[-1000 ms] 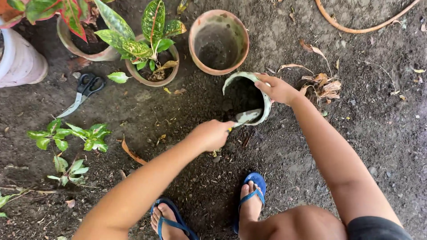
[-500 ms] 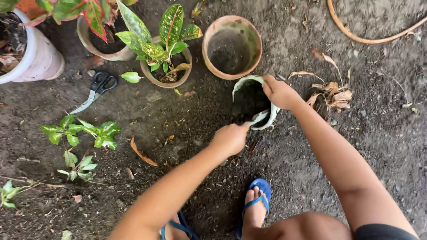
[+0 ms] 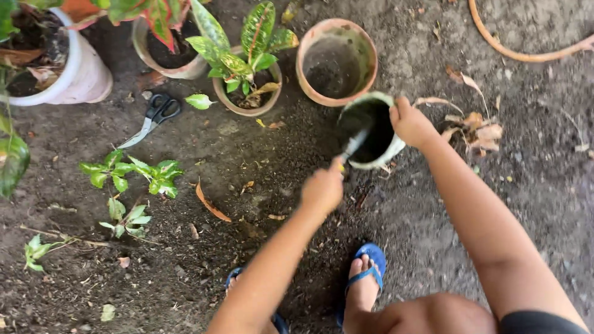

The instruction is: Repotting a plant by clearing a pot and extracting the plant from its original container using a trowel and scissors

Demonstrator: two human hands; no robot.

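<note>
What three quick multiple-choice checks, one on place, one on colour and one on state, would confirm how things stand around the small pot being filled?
1. Where do the scissors lie?
A. On the soil left of the potted plants
B. Inside the empty terracotta pot
C. Beside the blue sandal

2. What colour is the sandal?
A. Red
B. Blue
C. White

3. How is the small pot held?
A. Lying upside down, untouched
B. Standing alone with a plant in it
C. Gripped at the rim by the right hand, trowel blade in its mouth

Answers:
1 A: they rest on bare ground near the white pot.
2 B: its straps and sole show blue.
3 C: the right hand grips the rim while the left hand pokes the trowel inside.
</note>
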